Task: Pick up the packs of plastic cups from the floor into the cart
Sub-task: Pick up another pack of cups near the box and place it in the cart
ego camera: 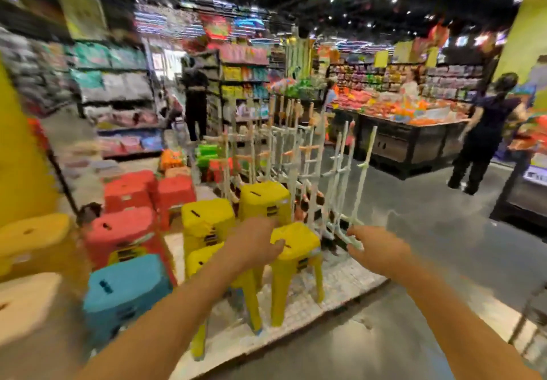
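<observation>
The view is blurred by motion. No pack of plastic cups shows anywhere in it. Both my arms reach forward at mid-height. My left hand point(255, 243) hovers in front of a yellow stool point(296, 246), its fingers loosely curled and holding nothing. My right hand point(377, 248) hangs beside the foot of a white rack point(340, 172), fingers also loosely bent and holding nothing. A dark metal frame point(529, 317) at the right edge may be the cart; too little of it shows to tell.
Stacked plastic stools in yellow, red point(124, 231) and blue point(124, 291) stand on a pale platform point(340, 279) ahead left. Grey floor point(414, 231) opens to the right. People stand by shelves point(195, 101) and by a produce stand point(479, 131).
</observation>
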